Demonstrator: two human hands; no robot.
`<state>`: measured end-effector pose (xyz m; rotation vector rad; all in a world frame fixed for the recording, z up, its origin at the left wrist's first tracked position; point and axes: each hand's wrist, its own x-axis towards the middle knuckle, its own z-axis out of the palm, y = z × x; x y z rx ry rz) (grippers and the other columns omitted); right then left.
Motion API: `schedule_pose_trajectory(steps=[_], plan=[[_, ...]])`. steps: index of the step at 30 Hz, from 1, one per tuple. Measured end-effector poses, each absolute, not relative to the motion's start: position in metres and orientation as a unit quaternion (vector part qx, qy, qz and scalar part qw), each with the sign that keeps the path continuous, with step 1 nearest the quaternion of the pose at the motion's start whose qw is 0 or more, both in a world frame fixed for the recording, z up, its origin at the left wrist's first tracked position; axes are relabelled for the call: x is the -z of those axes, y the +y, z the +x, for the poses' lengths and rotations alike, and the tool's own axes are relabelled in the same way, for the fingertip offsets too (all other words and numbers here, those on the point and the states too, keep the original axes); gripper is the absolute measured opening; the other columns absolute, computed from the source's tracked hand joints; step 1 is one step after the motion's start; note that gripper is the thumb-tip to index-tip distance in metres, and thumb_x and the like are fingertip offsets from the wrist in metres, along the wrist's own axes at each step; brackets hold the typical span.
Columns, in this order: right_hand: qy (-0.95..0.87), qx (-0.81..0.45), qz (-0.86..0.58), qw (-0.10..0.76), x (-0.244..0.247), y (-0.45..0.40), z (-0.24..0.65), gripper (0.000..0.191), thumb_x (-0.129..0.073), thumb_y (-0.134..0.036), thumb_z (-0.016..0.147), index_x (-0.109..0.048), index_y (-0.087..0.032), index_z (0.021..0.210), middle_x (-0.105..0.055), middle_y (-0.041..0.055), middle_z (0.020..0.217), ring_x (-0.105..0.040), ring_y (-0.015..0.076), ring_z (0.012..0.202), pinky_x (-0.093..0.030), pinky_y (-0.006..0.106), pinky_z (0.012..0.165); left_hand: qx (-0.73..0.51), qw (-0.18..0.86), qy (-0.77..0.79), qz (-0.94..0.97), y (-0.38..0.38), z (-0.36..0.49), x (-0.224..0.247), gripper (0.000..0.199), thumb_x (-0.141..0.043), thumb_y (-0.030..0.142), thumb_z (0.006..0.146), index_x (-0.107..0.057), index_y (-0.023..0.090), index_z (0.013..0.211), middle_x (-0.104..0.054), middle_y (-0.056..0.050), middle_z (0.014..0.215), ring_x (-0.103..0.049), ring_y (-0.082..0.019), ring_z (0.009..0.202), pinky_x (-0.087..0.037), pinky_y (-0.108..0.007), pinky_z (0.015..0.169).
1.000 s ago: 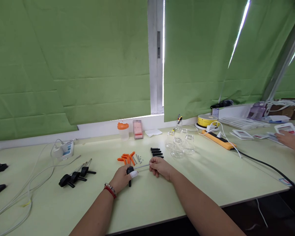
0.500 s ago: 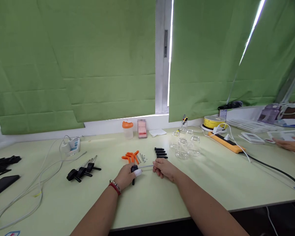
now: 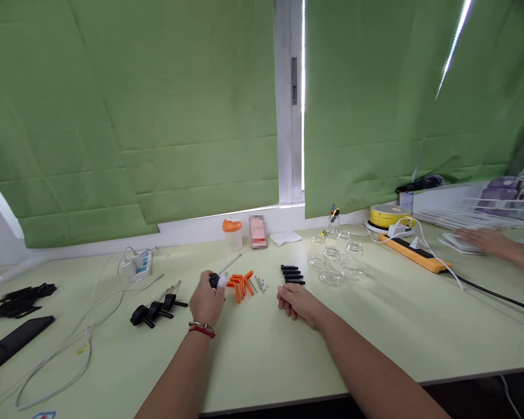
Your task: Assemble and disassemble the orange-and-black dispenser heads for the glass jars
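Observation:
My left hand (image 3: 206, 302) is closed around a round black part with a metal rod (image 3: 229, 265), which points up and to the right. Its thumb has a white wrap. My right hand (image 3: 300, 302) rests low over the table with curled, pinched fingers; whatever they hold, if anything, is hidden. Between the hands lie several orange angled pieces (image 3: 243, 286), with small screws (image 3: 259, 284) beside them. A row of black ribbed cylinders (image 3: 291, 275) sits just beyond my right hand. Three similar black parts with rods (image 3: 156, 311) lie left of my left hand.
Several clear glass jars (image 3: 332, 265) stand right of centre. Behind are an orange-lidded cup (image 3: 233, 234) and a pink box (image 3: 258, 233). An orange power strip (image 3: 414, 254), white cables (image 3: 87, 334) and a black slab (image 3: 17, 344) lie around. Another person's hand (image 3: 484, 238) is at right.
My left hand has moved left with the black part, and the rod has left my right fingers and swung upward. My right hand stays pinched. The other person's hand has reached further left.

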<state>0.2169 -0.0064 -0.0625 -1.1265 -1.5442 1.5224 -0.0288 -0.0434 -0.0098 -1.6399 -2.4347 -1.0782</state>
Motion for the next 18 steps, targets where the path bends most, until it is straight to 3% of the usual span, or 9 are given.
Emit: schedule_pose_trajectory(steps=[4, 8, 18], plan=[[-0.609, -0.581, -0.429, 0.328, 0.061, -0.007, 0.218, 0.025, -0.047, -0.038, 0.085, -0.051, -0.016, 0.074, -0.058, 0.0006, 0.067, -0.044, 0.0053, 0.046, -0.033, 0.016, 0.037, 0.259, 0.078, -0.835, -0.479, -0.027, -0.063, -0.006, 0.047, -0.032, 0.059, 0.081, -0.053, 0.020, 0.098, -0.067, -0.012, 0.093, -0.061, -0.031, 0.080, -0.038, -0.035, 0.062], [-0.613, -0.577, -0.428, 0.327, 0.063, -0.006, 0.219, 0.025, -0.048, -0.038, 0.085, -0.051, -0.016, 0.073, -0.057, 0.0002, 0.066, -0.044, 0.0052, 0.046, -0.034, 0.015, 0.037, 0.154, 0.145, -0.836, -0.505, -0.015, -0.088, 0.000, 0.037, -0.040, 0.049, 0.078, -0.056, 0.016, 0.084, -0.067, -0.015, 0.085, -0.058, -0.033, 0.088, -0.032, -0.044, 0.080], [-0.616, -0.573, -0.429, 0.329, 0.068, -0.004, 0.217, 0.028, -0.048, -0.042, 0.085, -0.052, -0.017, 0.074, -0.057, 0.0004, 0.067, -0.044, 0.0054, 0.045, -0.034, 0.016, 0.037, 0.103, 0.150, -0.849, -0.495, -0.014, -0.098, 0.029, 0.031, -0.042, 0.040, 0.075, -0.057, 0.015, 0.084, -0.067, -0.016, 0.082, -0.055, -0.035, 0.091, -0.022, -0.048, 0.084]])
